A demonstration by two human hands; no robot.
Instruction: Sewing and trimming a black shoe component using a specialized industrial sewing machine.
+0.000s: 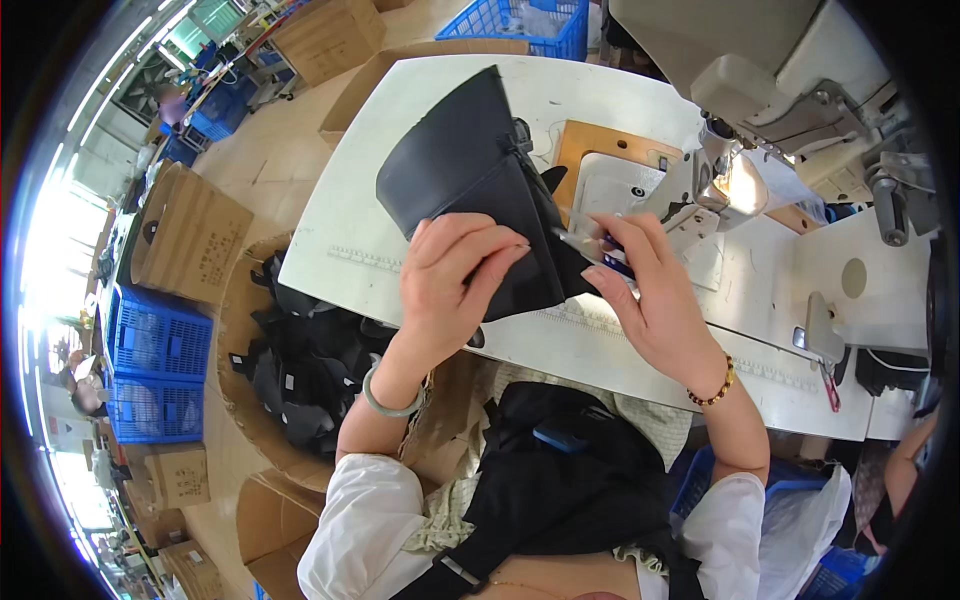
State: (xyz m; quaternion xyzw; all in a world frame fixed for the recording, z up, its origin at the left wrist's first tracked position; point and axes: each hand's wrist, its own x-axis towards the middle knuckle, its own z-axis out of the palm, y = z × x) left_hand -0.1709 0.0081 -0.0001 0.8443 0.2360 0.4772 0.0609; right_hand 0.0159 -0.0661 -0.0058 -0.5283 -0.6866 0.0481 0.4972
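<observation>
Item: one matte charcoal-black, curved panel piece of stitched sheet material [450, 165]. Location: held up over the white bench [350, 215], left of the pale sewing machine [740, 85]. Form: broad, smooth upper section with a rounded left side, rising to a sharp corner at the top; a diagonal seam divides it from a narrower lower section. Finish: dull, softly lit, one dark tone throughout. Fittings: a small black buckle-like part [521, 132] at the right edge — detail too small to tell. Further dark flaps show along the right side.

Left hand [437, 288]: fingers [455, 232] curled and grasping the panel's lower part, thumb and forefinger tips close together on its near face. Right hand [660, 300]: fingers clenched about a small silver-and-blue hand tool [616, 264], its metal end directed at the panel's right edge; contact cannot be told.

Surroundings: a tan wooden frame [574, 150] around the machine's metal plate, just behind the piece; a red-handled tool [833, 392] at the bench's right; a brown cardboard box [232, 385] holding crumpled black pieces [300, 370] — floor level, left.
</observation>
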